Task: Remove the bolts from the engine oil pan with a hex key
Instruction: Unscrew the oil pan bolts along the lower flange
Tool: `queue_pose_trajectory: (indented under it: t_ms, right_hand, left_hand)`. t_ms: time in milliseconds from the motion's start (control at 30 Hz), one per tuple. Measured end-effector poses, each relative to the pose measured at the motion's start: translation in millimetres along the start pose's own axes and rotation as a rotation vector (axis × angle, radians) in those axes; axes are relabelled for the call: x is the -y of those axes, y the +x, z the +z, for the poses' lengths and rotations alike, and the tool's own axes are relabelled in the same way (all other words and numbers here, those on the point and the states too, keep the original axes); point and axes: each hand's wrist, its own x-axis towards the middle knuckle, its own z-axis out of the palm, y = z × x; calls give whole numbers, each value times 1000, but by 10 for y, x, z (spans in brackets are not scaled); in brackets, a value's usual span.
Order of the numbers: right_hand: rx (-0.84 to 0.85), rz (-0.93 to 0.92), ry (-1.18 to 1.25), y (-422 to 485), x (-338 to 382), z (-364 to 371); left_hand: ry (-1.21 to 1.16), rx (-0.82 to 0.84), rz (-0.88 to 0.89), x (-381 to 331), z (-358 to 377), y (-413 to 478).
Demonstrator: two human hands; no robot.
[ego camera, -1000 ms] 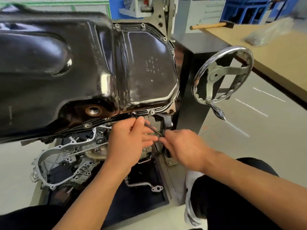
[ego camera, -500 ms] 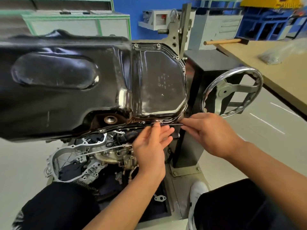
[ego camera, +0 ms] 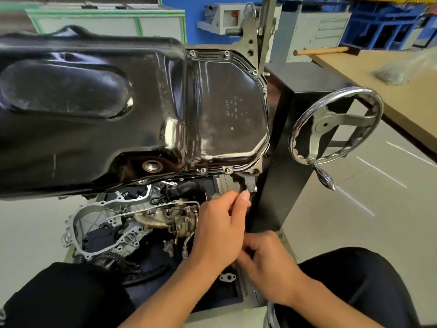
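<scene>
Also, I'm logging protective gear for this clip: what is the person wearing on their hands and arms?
Nothing. The left hand and right hand have no gloves, and no ring, watch or band shows. The left forearm and right forearm have no sleeve in view. Black trousers cover the knees below.

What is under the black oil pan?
Below the oil pan show a silver cover, a thin pipe and a brownish manifold. The left hand and right hand hide what lies behind them.
</scene>
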Motion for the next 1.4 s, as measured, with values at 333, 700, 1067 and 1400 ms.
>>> queue_pose_trajectory:
  t_ms: [333, 700, 1067, 1400]
  right_hand:
    - [-170, 109, 243, 147, 283, 315]
    - [-252, 112, 340, 370, 326, 480]
    - [-368, 70, 499, 466, 448, 712]
    - [-391, 88, 446, 403, 410, 709]
  left_hand:
    - [91, 13, 59, 19, -217, 154]
    - [164, 82, 78, 7, -384, 378]
    - [238, 186, 75, -60, -498, 421]
    - [206, 48, 73, 10, -463, 407]
